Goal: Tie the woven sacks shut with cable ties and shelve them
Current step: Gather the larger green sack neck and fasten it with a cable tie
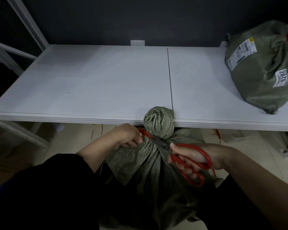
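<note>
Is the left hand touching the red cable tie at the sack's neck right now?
Touching. The head view shows the left hand pinching the red cable tie at the neck of the sack.

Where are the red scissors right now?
Head view, lower right of centre: the right hand holds the scissors, blades at the tied neck of the green sack.

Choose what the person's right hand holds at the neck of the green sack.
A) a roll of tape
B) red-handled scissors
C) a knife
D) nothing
B: the right hand has its fingers through the red loops of the scissors. Their blades reach to the gathered neck of the green sack, where the left hand pinches the red cable tie.
</note>
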